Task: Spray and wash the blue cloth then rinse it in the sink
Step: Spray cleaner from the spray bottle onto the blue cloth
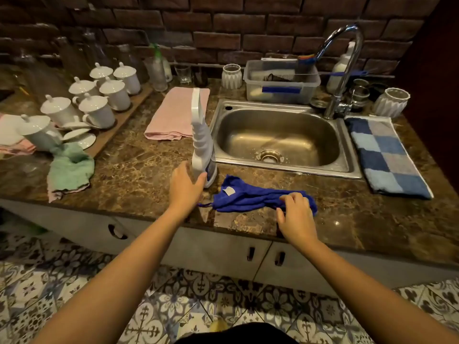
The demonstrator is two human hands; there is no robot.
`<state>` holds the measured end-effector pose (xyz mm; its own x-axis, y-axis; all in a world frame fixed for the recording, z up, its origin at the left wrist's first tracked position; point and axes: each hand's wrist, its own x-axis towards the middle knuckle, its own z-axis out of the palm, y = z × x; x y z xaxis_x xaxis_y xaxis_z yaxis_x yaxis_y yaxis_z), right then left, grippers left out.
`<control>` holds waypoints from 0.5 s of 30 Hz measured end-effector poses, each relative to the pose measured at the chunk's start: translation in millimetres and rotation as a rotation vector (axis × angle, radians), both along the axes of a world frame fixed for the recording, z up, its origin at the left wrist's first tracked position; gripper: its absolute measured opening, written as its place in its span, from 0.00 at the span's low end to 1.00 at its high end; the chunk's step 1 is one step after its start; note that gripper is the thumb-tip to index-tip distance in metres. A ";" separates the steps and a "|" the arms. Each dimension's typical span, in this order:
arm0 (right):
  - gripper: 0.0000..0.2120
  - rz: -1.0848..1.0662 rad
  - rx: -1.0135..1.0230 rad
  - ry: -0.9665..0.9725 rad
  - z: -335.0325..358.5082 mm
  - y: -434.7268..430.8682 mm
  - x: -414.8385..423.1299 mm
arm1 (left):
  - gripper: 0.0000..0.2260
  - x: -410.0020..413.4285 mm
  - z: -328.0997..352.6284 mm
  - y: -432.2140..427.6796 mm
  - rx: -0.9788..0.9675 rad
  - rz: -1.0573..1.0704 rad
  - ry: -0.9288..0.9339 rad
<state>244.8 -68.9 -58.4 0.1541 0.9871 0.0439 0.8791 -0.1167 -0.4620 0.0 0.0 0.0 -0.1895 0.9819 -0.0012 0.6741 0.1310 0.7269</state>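
1. The blue cloth (258, 194) lay bunched on the counter (139, 157), in front of the sink (280, 137), with a small white tag facing up.
2. The right hand (296, 214) rested on the right end of the cloth, its fingers curled and pinching the fabric.
3. The left hand (186, 184) was open beside the spray bottle (202, 142), with the fingertips touching its base but not closed around it.
4. The bottle stood upright just left of the sink, near a pink towel (173, 112).
5. The sink was empty of dishes, and the tap (345, 68) stood at its right back corner.
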 end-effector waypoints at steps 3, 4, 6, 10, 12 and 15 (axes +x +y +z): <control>0.24 0.017 -0.081 -0.119 -9.0 8.8 4.2 | 0.30 2.3 8.9 23.2 0.018 0.025 -0.069; 0.26 0.040 -0.145 -0.112 -13.5 10.1 5.0 | 0.29 3.8 12.2 31.8 0.034 0.005 -0.094; 0.28 0.085 -0.232 -0.117 -24.8 12.8 8.7 | 0.25 7.5 12.2 46.2 0.035 -0.024 -0.141; 0.33 0.135 -0.267 -0.159 -36.5 12.1 15.4 | 0.25 10.9 6.5 61.1 -0.005 -0.034 -0.190; 0.40 0.137 -0.269 -0.148 -38.2 11.5 17.8 | 0.25 12.5 0.7 63.1 -0.013 -0.031 -0.205; 0.56 0.137 -0.269 -0.145 -40.2 14.5 19.5 | 0.24 13.6 -8.1 62.9 -0.042 0.017 -0.220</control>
